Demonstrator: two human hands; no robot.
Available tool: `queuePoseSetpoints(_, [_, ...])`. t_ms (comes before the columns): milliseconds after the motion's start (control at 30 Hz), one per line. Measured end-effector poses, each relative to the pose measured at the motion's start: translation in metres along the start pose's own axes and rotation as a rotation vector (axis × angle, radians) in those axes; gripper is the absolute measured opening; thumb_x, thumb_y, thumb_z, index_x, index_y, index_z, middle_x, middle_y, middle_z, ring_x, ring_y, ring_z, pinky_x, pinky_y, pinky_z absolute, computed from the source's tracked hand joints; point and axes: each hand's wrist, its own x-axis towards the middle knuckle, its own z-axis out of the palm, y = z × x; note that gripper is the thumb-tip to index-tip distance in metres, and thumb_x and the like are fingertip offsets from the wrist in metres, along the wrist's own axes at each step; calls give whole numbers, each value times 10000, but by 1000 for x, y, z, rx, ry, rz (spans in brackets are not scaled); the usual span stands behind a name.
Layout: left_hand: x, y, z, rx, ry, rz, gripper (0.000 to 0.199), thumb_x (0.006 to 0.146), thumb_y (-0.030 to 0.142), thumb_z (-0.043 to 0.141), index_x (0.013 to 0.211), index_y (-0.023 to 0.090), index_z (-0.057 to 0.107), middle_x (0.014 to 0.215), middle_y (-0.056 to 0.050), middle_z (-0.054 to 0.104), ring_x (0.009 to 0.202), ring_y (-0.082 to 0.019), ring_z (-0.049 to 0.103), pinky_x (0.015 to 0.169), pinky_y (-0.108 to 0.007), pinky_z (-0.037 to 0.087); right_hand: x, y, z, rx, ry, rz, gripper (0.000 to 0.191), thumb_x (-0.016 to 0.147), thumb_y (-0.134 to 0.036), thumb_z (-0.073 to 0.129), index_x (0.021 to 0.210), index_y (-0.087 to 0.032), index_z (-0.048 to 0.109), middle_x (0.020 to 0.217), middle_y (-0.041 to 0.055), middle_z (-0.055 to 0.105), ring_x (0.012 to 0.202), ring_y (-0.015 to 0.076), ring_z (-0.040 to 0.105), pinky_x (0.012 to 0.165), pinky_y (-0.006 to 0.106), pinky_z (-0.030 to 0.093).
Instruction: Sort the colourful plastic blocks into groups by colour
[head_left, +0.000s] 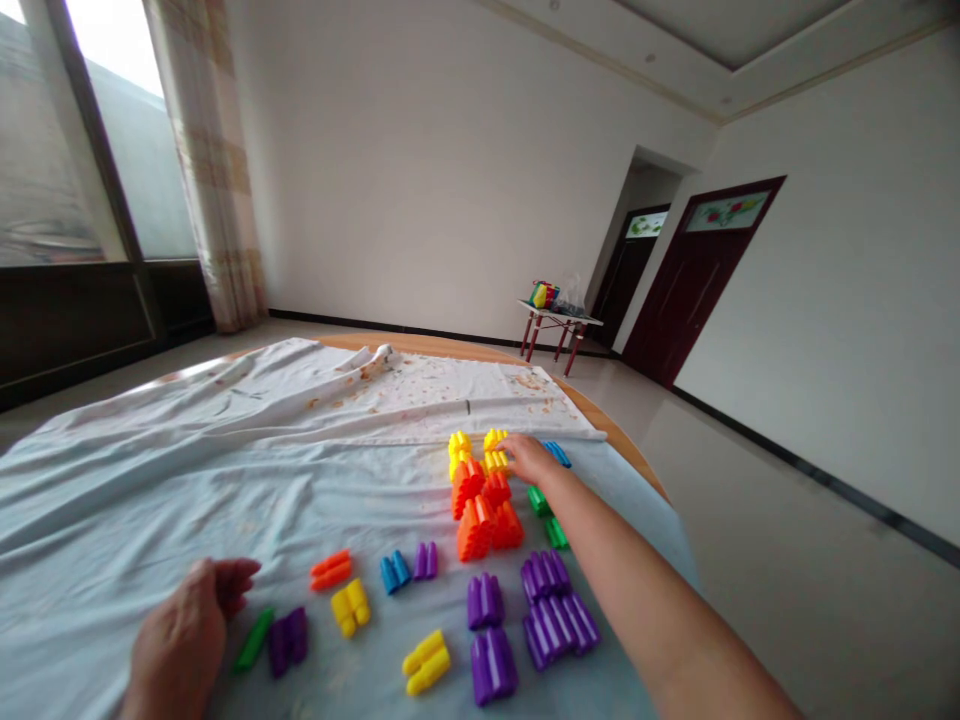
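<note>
My right hand [527, 458] reaches across the cloth, its fingertips closed on a yellow toy block [496, 461] at the far end of the sorted group. Beside it stand more yellow blocks [460, 445], with orange blocks [476, 528] just nearer. Blue [557, 453] and green blocks [555, 533] are partly hidden by the right arm. My left hand [191, 625] rests at the lower left, fingers loosely stretched, nothing visible in them. A green block [254, 640] and a dark purple block [288, 640] lie close to its fingertips.
Purple blocks [559, 610] are grouped at the front right. Loose orange [331, 569], yellow [350, 606], blue [394, 571] and purple pieces [425, 560] lie mid-table. The wrinkled cloth [150, 480] covers a round wooden table [450, 347]. A small side table [559, 315] stands by the wall.
</note>
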Motion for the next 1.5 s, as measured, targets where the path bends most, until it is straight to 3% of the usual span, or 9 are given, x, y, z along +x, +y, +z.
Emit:
queuePoseSetpoints(133, [-13,26,-5,-154,-23,-116,449,768,481,310,633,180,615,579,-66,650,549,-215,593,549,-330,505,-14,-29,-17,74,88,-60,360,767,-8,497,1061,-155,645,1136,82,628,1101,170,540,997,301,373])
queuePoseSetpoints(233, [-16,30,-6,-155,-36,-91,449,778,466,318,664,157,623,581,-65,631,543,-202,567,556,-320,482,-31,-72,-26,221,174,-180,276,823,-91,507,1051,-168,643,1093,70,638,1051,168,564,967,318,406])
queuePoseSetpoints(300, [-16,27,-5,-159,-36,-79,458,787,472,315,675,154,624,587,-61,624,544,-198,559,556,-316,472,-43,-106,-25,282,124,-284,249,841,-132,520,1050,-190,644,1069,56,650,1053,170,567,962,331,408])
queuePoseSetpoints(533, [-17,17,-2,-122,-61,-3,522,813,534,284,679,169,632,572,-47,616,525,-203,562,536,-319,455,-62,-204,16,216,-85,-471,258,835,-246,581,1084,-193,625,1074,57,654,1043,181,562,923,313,413])
queuePoseSetpoints(767, [-22,25,-6,-82,-79,68,521,839,515,252,721,173,628,586,-45,623,543,-205,576,537,-313,452,-64,-263,57,72,-119,-511,372,798,-452,552,1100,-240,595,1128,56,619,1071,246,510,895,428,406])
queuePoseSetpoints(933, [-19,19,-5,-79,-62,32,514,846,504,256,752,169,634,614,-48,639,570,-209,603,555,-314,470,-61,-265,59,-3,-163,-469,312,824,-438,514,1038,-232,609,1046,69,640,1054,253,510,883,457,391])
queuePoseSetpoints(1133, [-16,13,-3,-58,-80,36,514,854,515,253,763,171,624,631,-49,650,589,-209,616,577,-313,472,-72,-227,37,-93,-173,-408,239,778,-308,581,981,-189,619,1032,81,640,1038,238,512,891,423,377])
queuePoseSetpoints(1300, [-18,19,-6,-23,-113,56,501,856,496,244,787,176,623,635,-43,645,603,-206,611,593,-304,461,-74,-196,24,67,-114,-393,293,775,-202,563,1063,-198,614,1093,56,623,1071,197,514,930,343,389])
queuePoseSetpoints(1500, [-23,30,-10,233,-160,203,409,835,445,321,920,192,630,866,-77,685,832,-235,626,709,-303,444,-66,-185,30,-85,-194,-148,331,819,-107,456,1116,-152,594,1154,122,581,1089,237,526,894,371,438])
